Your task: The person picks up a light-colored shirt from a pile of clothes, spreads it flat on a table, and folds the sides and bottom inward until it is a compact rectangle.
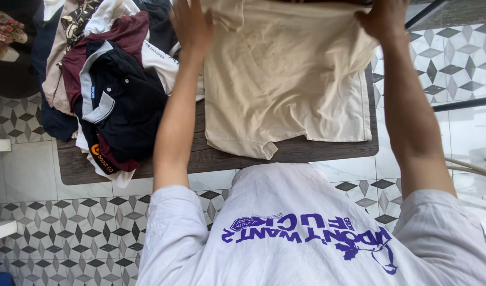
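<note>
A cream-coloured garment (285, 79) lies spread on a dark wooden table (200, 159), its lower hem near the table's front edge. My left hand (192, 26) presses on its upper left part, fingers spread over the cloth. At the garment's upper right corner my right hand (383, 18) pinches the fabric. Both forearms reach forward over the table from my white printed shirt.
A heap of clothes (110, 74) in black, maroon, white and beige covers the table's left end and hangs over its edge. Patterned tile floor (68, 222) surrounds the table. Flowers (4, 32) sit at far left, and thin white tubes (476, 169) at right.
</note>
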